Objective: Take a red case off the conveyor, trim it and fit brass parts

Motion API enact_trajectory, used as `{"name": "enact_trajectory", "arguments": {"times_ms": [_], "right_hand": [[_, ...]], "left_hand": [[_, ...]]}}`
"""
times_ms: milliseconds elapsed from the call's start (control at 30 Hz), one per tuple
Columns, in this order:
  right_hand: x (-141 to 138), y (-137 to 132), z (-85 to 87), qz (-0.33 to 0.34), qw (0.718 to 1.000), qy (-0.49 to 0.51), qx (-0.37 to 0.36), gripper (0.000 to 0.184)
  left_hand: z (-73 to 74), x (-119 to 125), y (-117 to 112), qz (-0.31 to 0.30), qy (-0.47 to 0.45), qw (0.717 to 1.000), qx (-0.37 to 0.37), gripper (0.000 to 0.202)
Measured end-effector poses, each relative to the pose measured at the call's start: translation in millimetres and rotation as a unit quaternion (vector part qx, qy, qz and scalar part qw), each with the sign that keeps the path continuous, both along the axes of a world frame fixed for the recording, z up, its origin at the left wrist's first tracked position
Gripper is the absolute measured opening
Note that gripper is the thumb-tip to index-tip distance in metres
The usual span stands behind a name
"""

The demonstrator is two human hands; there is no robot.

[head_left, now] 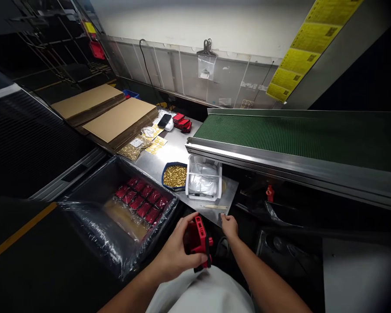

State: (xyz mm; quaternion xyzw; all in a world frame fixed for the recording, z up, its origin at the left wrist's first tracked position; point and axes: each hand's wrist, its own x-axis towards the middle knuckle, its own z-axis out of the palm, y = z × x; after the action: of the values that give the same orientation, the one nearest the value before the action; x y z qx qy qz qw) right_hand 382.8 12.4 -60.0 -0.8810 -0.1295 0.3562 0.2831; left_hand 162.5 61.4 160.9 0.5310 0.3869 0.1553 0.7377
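Note:
My left hand (176,250) is wrapped round a red plastic housing (200,234) with black parts and rectangular openings on its top face, held upright above my lap. To the right, my right hand (230,226) is closed in a pinch near the table's front edge. A tiny dark thing shows at its fingertips, too small to name. Just beyond that hand lies a thin pale tool (213,207) on the metal table (177,150). A white bin (219,193) of clear plastic bags stands behind it, beside a blue tray (164,184) full of small brass-coloured parts (176,175).
At left, a plastic-lined box (94,208) holds rows of wrapped red items (143,198). Cardboard sheets (120,117), a bag of brass parts (135,148), a phone (164,121) and stacked red-black pieces (182,124) lie further back. A green conveyor belt (263,130) runs along the right.

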Motion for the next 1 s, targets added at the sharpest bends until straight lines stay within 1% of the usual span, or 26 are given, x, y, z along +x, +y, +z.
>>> {"name": "enact_trajectory", "arguments": {"times_ms": [33,67,100,133,233,300,400,500,567,633,667,733,767,800,833,867,933,967,1000], "right_hand": [[0,1,-9.4,0.009,1.000,-0.005,-0.027,0.027],[1,3,-16.4,0.018,0.999,-0.013,-0.047,0.026],[1,5,-21.6,0.025,0.997,-0.023,-0.063,0.026],[1,7,-25.6,0.031,0.996,-0.034,-0.073,0.027],[2,16,-33.6,0.047,0.993,-0.054,-0.088,0.034],[1,21,-37.2,0.055,0.993,-0.060,-0.090,0.038],[0,26,-40.6,0.060,0.992,-0.061,-0.088,0.040],[2,22,-41.6,0.058,0.993,-0.063,-0.079,0.038],[5,14,-40.2,0.050,0.994,-0.065,-0.074,0.037],[9,4,-35.6,0.040,0.994,-0.066,-0.072,0.035],[11,-1,-31.6,0.035,0.995,-0.067,-0.069,0.033],[10,-6,-19.5,0.034,0.996,-0.077,-0.043,0.029],[7,-5,-11.5,0.040,0.996,-0.084,-0.017,0.028],[3,-2,-2.7,0.052,0.994,-0.090,0.016,0.029],[-3,4,6.4,0.070,0.992,-0.093,0.054,0.031],[-10,12,15.4,0.093,0.987,-0.094,0.092,0.034],[-25,35,29.9,0.145,0.973,-0.087,0.156,0.043],[-32,49,34.5,0.170,0.965,-0.084,0.179,0.046],[-38,64,36.8,0.194,0.958,-0.083,0.196,0.048]], "left_hand": [[-0.7,-1,-2,0.008,0.051,0.995,0.082,0.084],[-1.2,-3,-4,0.015,0.094,0.983,0.155,0.082],[-1.2,-5,-5,0.019,0.126,0.970,0.209,0.081],[-1.0,-7,-7,0.019,0.145,0.959,0.241,0.081],[0.9,-13,-11,0.019,0.163,0.948,0.274,0.085],[1.9,-17,-14,0.025,0.169,0.944,0.282,0.087],[2.1,-20,-18,0.038,0.170,0.942,0.286,0.084],[-0.9,-23,-19,0.048,0.164,0.937,0.305,0.081],[-6.1,-28,-19,0.054,0.162,0.934,0.313,0.079],[-15.0,-37,-20,0.058,0.163,0.942,0.286,0.074],[-21.0,-43,-22,0.060,0.159,0.953,0.252,0.072],[-35.8,-58,-26,0.071,0.132,0.978,0.143,0.073],[-44.2,-67,-29,0.078,0.108,0.988,0.081,0.077],[-53.0,-76,-33,0.086,0.082,0.992,0.028,0.083],[-61.8,-85,-37,0.089,0.060,0.994,-0.003,0.087],[-70.5,-93,-40,0.087,0.044,0.995,-0.010,0.089],[-86.2,-106,-47,0.093,0.033,0.995,0.007,0.082],[-92.9,-110,-50,0.115,0.036,0.993,0.007,0.075],[-98.8,-114,-52,0.149,0.044,0.988,-0.005,0.068]]}}
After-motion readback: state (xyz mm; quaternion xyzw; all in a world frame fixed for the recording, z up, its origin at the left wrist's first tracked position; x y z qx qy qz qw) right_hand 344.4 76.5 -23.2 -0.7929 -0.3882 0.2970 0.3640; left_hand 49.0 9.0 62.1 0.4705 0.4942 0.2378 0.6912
